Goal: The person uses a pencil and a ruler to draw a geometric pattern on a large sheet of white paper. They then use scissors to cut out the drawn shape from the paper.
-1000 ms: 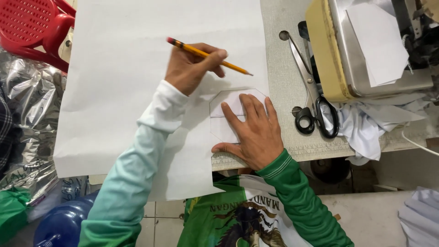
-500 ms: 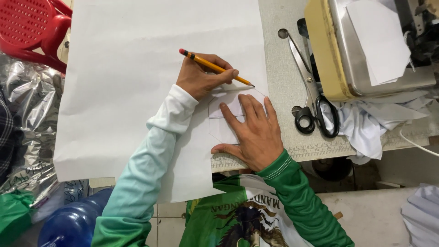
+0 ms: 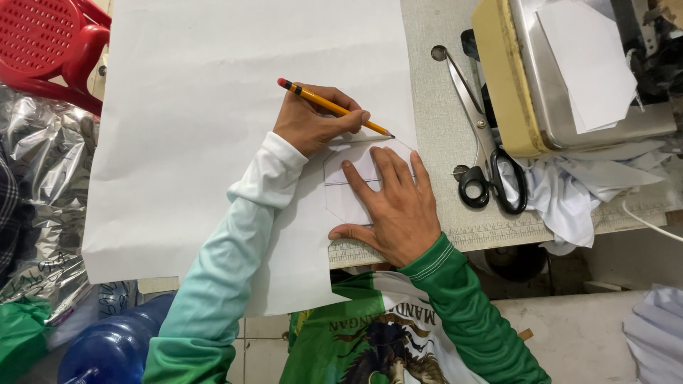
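My left hand (image 3: pixel 311 126) grips a yellow pencil (image 3: pixel 329 106), its tip touching the upper right corner of a small white hexagonal paper template (image 3: pixel 347 186). My right hand (image 3: pixel 395 208) lies flat on that template, fingers spread, pressing it onto a large white paper sheet (image 3: pixel 213 107). The sheet covers the grey table and hangs over its front edge.
Black-handled scissors (image 3: pixel 488 158) lie on the table (image 3: pixel 441 128) right of the sheet, beside a sewing machine (image 3: pixel 562 78) with white cloth (image 3: pixel 569 195) under it. A red plastic stool (image 3: pixel 50 43), crinkled foil (image 3: pixel 35 178) and a blue bottle (image 3: pixel 114 345) are at left.
My left hand has carried the pencil rightward and down, from the template's top edge to its upper right corner. My right hand has stayed flat on the template.
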